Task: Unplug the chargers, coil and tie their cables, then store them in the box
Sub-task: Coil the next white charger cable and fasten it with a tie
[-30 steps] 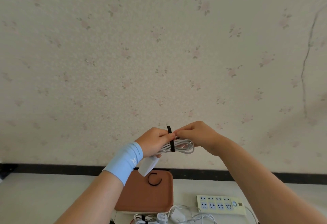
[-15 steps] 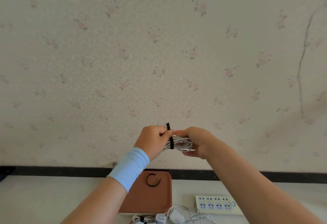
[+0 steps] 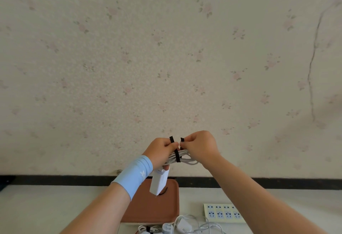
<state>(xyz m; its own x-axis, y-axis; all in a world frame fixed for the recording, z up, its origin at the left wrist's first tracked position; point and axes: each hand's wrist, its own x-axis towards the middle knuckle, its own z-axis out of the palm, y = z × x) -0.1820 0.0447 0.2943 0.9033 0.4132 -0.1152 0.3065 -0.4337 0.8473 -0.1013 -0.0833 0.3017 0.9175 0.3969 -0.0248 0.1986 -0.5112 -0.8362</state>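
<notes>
Both hands are raised in front of the wall with a coiled white cable (image 3: 185,159) between them. A black strap (image 3: 176,155) wraps around the coil. My left hand (image 3: 161,152) grips the coil and pinches one strap end, which sticks up. My right hand (image 3: 199,146) pinches the other strap end beside it. The cable's white charger block (image 3: 159,183) hangs below my left hand. On the table below lies the brown box lid (image 3: 153,208) with a black strap loop partly hidden behind the charger.
A pale power strip (image 3: 224,213) lies on the table at the lower right. More white chargers and loose cables (image 3: 183,228) sit at the bottom edge, one bundle tied with a black strap (image 3: 148,230). The wall with a dark baseboard stands close behind.
My right hand has shifted from holding the coil to pinching the strap's free end, pulled up and apart from the left end. The charger block now hangs in view below my left hand.
</notes>
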